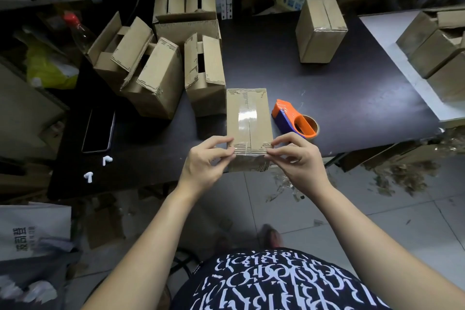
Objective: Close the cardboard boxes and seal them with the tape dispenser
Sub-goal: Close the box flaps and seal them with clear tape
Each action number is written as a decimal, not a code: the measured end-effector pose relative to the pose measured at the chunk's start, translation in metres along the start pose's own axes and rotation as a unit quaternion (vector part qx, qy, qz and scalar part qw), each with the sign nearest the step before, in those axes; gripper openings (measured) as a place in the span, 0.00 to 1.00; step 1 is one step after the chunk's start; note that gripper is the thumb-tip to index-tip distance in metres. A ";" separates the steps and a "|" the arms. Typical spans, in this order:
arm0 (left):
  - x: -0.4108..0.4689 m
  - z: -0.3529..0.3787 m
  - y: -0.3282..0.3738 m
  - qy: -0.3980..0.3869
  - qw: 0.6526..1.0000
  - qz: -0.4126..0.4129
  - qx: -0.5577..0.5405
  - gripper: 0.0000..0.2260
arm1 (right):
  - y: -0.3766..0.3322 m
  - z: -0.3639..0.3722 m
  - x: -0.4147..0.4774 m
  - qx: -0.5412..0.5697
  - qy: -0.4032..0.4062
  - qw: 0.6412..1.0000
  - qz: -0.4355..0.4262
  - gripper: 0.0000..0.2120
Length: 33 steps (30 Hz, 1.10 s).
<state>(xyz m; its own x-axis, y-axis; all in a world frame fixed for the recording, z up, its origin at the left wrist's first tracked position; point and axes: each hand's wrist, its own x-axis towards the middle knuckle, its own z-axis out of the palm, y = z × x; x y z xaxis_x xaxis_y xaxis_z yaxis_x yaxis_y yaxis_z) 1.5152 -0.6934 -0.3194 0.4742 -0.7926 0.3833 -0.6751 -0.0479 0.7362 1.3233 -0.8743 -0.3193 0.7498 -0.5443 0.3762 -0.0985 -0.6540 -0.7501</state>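
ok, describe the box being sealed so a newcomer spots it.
On the dark table, at its near edge, just left of the orange-and-blue tape dispenser, lies the box that the left hand and right hand pinch. Unlike the open boxes beside it, its flaps are shut, clear tape along the seam.

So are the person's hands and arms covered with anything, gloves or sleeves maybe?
No. The left hand and right hand are bare: no gloves, and no ring or watch shows. The forearms are uncovered too, with no sleeve in view. The only clothing seen is a dark top printed with white script-like marks.
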 end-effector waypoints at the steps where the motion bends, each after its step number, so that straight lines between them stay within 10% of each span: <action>1: 0.000 0.003 0.000 0.006 1.000 0.014 0.019 0.08 | 0.001 0.000 -0.001 0.005 0.010 1.000 0.000 0.06; 19: -0.004 0.028 0.010 0.120 0.986 -0.116 -0.022 0.06 | 0.004 0.001 0.005 0.032 0.014 0.999 0.033 0.09; 33: 0.000 0.024 -0.002 0.090 0.995 -0.039 0.023 0.08 | 0.008 0.002 0.010 0.029 0.006 0.999 0.024 0.09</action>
<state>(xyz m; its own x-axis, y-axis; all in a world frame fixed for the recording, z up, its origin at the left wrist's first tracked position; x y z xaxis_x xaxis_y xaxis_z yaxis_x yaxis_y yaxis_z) 1.5024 -0.7077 -0.3344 0.6162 -0.6646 0.4226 -0.6560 -0.1362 0.7424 1.3311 -0.8842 -0.3229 0.7372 -0.5805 0.3457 -0.0957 -0.5963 -0.7971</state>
